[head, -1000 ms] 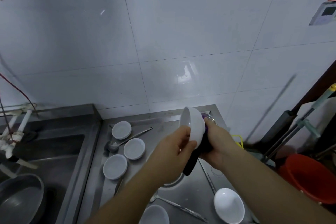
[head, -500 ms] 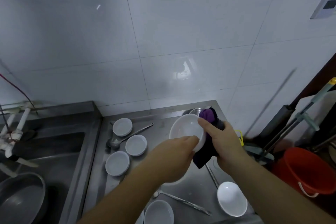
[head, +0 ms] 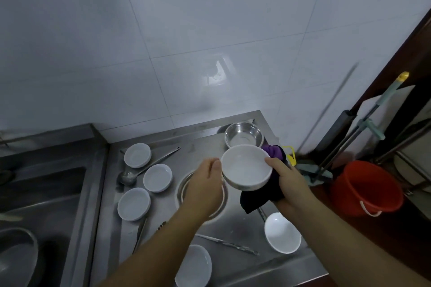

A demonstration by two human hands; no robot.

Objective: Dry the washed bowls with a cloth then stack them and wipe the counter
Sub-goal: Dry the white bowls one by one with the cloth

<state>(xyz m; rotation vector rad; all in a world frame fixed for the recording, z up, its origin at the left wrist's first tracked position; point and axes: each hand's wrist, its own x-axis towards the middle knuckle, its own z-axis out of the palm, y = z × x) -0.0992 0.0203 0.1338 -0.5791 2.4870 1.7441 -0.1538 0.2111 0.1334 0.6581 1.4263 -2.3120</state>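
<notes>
Steel counter point(head: 233, 223) under white wall tiles. Right hand point(head: 289, 182) clutches dark purple cloth point(head: 261, 198) against round white ceramic bowl point(head: 246, 166), frame centre; left hand point(head: 205, 187) steadies its rim, thumb visible, fingers hidden. Drying step — next, probably wipe the inside, then stack. Undried white bowls point(head: 137, 204) lie left.

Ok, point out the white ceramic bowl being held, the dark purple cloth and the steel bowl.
white ceramic bowl point(head: 245, 165): head view, inside bottom.
dark purple cloth point(head: 255, 200): head view, hanging lower fold.
steel bowl point(head: 243, 137): head view, inner wall.
</notes>
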